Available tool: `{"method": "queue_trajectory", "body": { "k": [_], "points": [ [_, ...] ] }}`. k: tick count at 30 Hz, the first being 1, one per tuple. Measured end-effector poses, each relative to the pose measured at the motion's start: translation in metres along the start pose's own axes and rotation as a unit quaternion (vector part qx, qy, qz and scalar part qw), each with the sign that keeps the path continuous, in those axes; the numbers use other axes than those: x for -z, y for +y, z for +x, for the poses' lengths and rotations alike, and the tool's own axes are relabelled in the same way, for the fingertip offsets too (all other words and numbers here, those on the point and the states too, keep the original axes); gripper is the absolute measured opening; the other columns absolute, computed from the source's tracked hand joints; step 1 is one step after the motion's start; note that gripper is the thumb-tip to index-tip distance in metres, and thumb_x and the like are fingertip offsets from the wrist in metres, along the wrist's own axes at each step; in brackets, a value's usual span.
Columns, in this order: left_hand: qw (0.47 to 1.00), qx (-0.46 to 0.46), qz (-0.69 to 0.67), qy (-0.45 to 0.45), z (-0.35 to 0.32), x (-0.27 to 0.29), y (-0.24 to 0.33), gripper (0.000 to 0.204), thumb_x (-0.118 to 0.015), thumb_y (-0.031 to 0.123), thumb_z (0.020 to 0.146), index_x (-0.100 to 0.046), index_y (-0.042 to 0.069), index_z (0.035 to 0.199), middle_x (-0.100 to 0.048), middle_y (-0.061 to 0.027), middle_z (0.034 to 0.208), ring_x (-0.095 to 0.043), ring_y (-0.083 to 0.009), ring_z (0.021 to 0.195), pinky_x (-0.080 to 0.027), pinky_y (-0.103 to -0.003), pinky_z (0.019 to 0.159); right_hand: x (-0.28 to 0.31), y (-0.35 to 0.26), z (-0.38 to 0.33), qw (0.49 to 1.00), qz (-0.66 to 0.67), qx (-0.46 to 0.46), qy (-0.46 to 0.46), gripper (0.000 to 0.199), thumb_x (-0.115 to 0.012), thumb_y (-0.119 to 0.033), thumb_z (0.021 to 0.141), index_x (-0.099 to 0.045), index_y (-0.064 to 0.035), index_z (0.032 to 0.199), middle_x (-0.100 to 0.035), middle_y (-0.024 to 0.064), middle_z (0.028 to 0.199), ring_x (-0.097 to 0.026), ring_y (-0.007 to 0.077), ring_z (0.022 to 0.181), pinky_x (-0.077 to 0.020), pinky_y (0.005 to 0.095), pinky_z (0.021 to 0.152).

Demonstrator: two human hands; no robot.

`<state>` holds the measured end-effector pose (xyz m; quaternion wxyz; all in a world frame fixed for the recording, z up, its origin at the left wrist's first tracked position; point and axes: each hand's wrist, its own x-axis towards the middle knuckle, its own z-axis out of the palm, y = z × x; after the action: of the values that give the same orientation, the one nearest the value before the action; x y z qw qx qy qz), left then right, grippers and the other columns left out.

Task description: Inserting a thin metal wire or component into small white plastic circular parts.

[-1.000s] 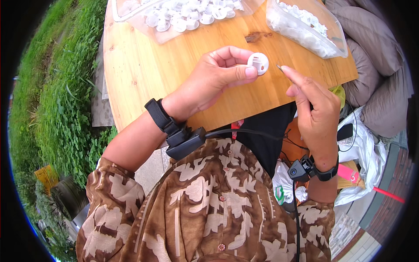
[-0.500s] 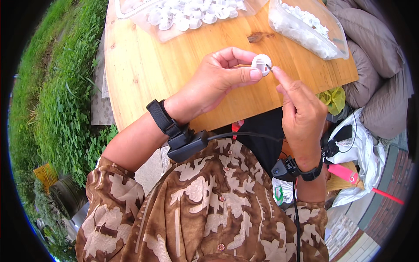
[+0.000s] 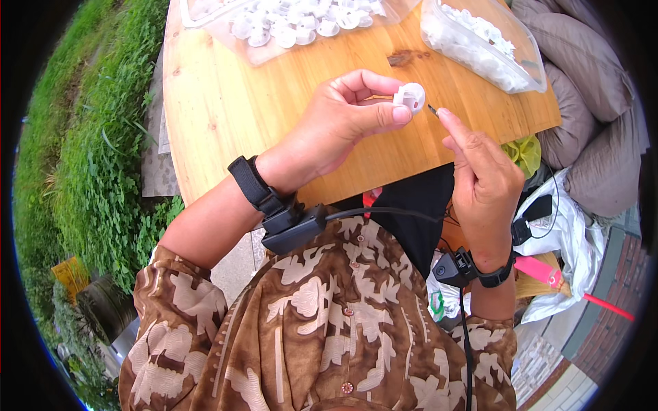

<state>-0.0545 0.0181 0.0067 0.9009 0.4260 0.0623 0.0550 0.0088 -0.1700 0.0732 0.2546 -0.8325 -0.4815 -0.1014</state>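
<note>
Above the wooden table [image 3: 233, 96], between the closed thumb and fingers of the left hand [image 3: 349, 113], a round white part [image 3: 413, 96] was held, presumably edgewise to leave its openings exposed. A thin dark piece [image 3: 432, 109] (just apart from it) was pinched at the fingertips of the right hand [image 3: 483, 164].

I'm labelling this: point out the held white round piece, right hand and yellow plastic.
Held white round piece [image 3: 412, 96], head view, its face's middle.
Right hand [image 3: 489, 177], head view, its back.
Yellow plastic [image 3: 526, 157], head view, crumpled middle.

Two hands [image 3: 332, 116] [image 3: 483, 168] — one white part [image 3: 414, 97] held, one dark tool [image 3: 432, 109]; two clear tubs [image 3: 264, 57] [image 3: 530, 60], one table [image 3: 226, 116] — tub pieces [image 3: 301, 26] uncountable.
</note>
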Motion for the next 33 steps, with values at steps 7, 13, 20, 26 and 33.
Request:
{"method": "queue_trajectory", "body": {
  "k": [7, 13, 20, 26, 33],
  "points": [
    [1.000, 0.000, -0.008, -0.014, -0.001, -0.006, 0.001, 0.027, -0.069, 0.002, 0.083, -0.058, 0.005, 0.107, -0.065, -0.0075, 0.106, -0.062, -0.0147, 0.099, -0.051, -0.028, 0.090, -0.013, 0.005, 0.001, 0.999, 0.024, 0.002, 0.049, 0.049, -0.056, 0.011, 0.071, -0.067, -0.0109, 0.113, -0.062, 0.0106, 0.077, -0.063, 0.0258, 0.066, -0.0492, 0.0346, 0.058],
    [0.999, 0.010, -0.030, -0.022, -0.003, -0.006, 0.003, 0.026, -0.069, 0.002, 0.083, -0.058, 0.003, 0.107, -0.064, -0.0080, 0.106, -0.062, -0.0150, 0.100, -0.051, -0.028, 0.090, -0.014, 0.003, 0.002, 0.998, 0.011, 0.007, 0.058, 0.049, -0.057, 0.011, 0.071, -0.067, -0.0119, 0.113, -0.063, 0.0098, 0.078, -0.063, 0.0251, 0.067, -0.0503, 0.0343, 0.059],
    [0.999, 0.012, -0.038, -0.019, -0.003, -0.004, 0.000, 0.025, -0.068, 0.003, 0.084, -0.058, 0.004, 0.107, -0.064, -0.0079, 0.106, -0.062, -0.0149, 0.100, -0.051, -0.028, 0.090, -0.014, -0.002, 0.000, 0.998, -0.051, 0.031, 0.036, 0.049, -0.058, 0.010, 0.071, -0.068, -0.0128, 0.113, -0.064, 0.0077, 0.078, -0.063, 0.0240, 0.065, -0.0498, 0.0332, 0.057],
    [1.000, 0.002, -0.022, -0.016, -0.002, -0.005, 0.000, 0.025, -0.069, 0.002, 0.083, -0.059, 0.004, 0.107, -0.065, -0.0073, 0.105, -0.062, -0.0137, 0.099, -0.051, -0.027, 0.089, -0.011, 0.005, -0.003, 0.998, 0.018, 0.031, 0.048, 0.047, -0.059, 0.007, 0.071, -0.068, -0.0129, 0.112, -0.063, 0.0068, 0.078, -0.062, 0.0230, 0.063, -0.0488, 0.0324, 0.056],
    [1.000, 0.001, -0.004, -0.017, -0.004, -0.006, 0.003, 0.025, -0.069, 0.002, 0.082, -0.059, 0.005, 0.105, -0.065, -0.0066, 0.105, -0.062, -0.0126, 0.098, -0.051, -0.027, 0.088, 0.001, 0.000, 0.005, 0.998, -0.037, 0.046, 0.011, 0.046, -0.058, 0.014, 0.073, -0.066, -0.0075, 0.113, -0.065, 0.0113, 0.083, -0.064, 0.0232, 0.071, -0.0492, 0.0315, 0.063]
  ]
}}
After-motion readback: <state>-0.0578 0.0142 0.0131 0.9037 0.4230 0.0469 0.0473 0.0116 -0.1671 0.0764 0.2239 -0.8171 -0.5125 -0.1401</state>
